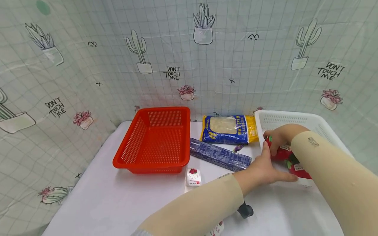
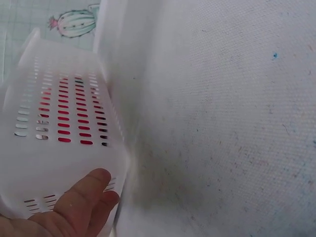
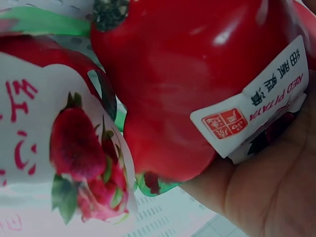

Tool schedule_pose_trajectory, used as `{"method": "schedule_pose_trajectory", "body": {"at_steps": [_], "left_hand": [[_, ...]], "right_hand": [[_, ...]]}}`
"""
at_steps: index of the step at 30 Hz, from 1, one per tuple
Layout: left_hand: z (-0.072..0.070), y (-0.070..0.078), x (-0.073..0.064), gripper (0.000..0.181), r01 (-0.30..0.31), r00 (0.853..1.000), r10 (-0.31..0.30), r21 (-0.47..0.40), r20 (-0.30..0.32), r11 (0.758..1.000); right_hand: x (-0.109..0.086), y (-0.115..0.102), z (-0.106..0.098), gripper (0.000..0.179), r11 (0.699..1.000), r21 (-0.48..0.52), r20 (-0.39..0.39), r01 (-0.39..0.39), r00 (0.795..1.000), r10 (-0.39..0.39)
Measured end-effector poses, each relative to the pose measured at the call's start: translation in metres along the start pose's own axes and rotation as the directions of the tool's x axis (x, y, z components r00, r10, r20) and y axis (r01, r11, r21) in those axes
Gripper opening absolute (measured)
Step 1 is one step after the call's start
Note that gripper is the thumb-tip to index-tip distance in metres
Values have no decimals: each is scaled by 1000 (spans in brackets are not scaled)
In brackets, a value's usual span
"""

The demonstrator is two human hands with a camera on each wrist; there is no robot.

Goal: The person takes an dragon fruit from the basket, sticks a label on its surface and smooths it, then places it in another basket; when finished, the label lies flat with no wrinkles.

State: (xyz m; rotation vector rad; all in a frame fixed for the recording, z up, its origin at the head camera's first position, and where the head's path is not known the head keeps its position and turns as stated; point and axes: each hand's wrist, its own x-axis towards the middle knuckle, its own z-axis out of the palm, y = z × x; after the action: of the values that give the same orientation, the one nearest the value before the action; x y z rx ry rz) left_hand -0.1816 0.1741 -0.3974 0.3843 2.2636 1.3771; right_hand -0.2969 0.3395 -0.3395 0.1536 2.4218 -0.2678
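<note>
In the head view a white plastic basket (image 1: 333, 131) stands at the right, with red pitayas (image 1: 301, 171) inside it bearing paper labels. My right hand (image 1: 284, 134) reaches into its left part and grips a red pitaya (image 3: 163, 94). The right wrist view shows the palm against the fruit's labelled side, with a second labelled pitaya (image 3: 79, 143) close beside it. My left hand (image 1: 261, 172) lies at the near left corner of the basket, thumb and fingers spread. Its fingers (image 2: 89, 192) extend along the basket's outer wall (image 2: 64, 158) in the left wrist view.
A red basket (image 1: 159, 144) stands left of centre. Between the baskets lie a blue and yellow food packet (image 1: 225, 129), a long blue patterned box (image 1: 220, 154) and a small purple wrapper (image 1: 238, 148). Nearer are a label roll (image 1: 193, 177) and a black object (image 1: 245, 210).
</note>
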Motion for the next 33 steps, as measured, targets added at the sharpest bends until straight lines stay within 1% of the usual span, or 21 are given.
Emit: {"method": "schedule_pose_trajectory", "body": {"at_steps": [4,9,13,16,19,21,22,23,24,26,28,31,33], "left_hand": [[-1,3,-2,128,-1,1000,1,-5,4,1000],[-3,4,-2,127,5,1000,-5,-14,22,1000],[-2,5,-2,125,-8,999,9,-22,31,1000],[-1,6,-2,125,-5,1000,6,-22,27,1000],[-2,6,-2,125,9,1000,-9,-15,19,1000],[-3,5,-3,126,12,1000,-12,-11,16,1000],[-4,5,-3,126,10,1000,-9,-12,16,1000],[-5,5,-3,126,7,1000,-7,-14,19,1000],[-6,4,-3,126,2,1000,-2,-17,22,1000],[-7,4,-3,126,-9,1000,10,-24,26,1000],[-7,4,-2,126,-16,999,17,-33,32,999],[-6,3,-2,126,-14,999,16,-42,42,999],[-5,3,-2,126,-12,999,14,-40,48,999]], "right_hand": [[-2,-2,-6,117,999,-51,2,16,1000,-16],[-3,-1,-6,116,999,-46,12,12,1000,-11],[-5,4,-5,119,1000,-10,26,1,1000,-1],[-9,11,-4,115,1000,2,54,24,998,-24],[-15,16,-1,112,996,87,83,38,996,-45],[-20,17,2,113,990,136,85,44,995,-55],[-22,16,3,114,989,139,75,49,995,-60],[-24,15,4,116,990,130,56,50,997,-58],[-25,13,5,118,994,98,32,51,998,-55],[-26,8,7,120,999,-7,-18,49,999,-50],[-25,5,9,121,991,-126,-60,38,997,-46],[-26,2,13,122,974,-224,-70,34,996,-51],[-26,2,15,122,966,-256,-68,41,996,-60]]}}
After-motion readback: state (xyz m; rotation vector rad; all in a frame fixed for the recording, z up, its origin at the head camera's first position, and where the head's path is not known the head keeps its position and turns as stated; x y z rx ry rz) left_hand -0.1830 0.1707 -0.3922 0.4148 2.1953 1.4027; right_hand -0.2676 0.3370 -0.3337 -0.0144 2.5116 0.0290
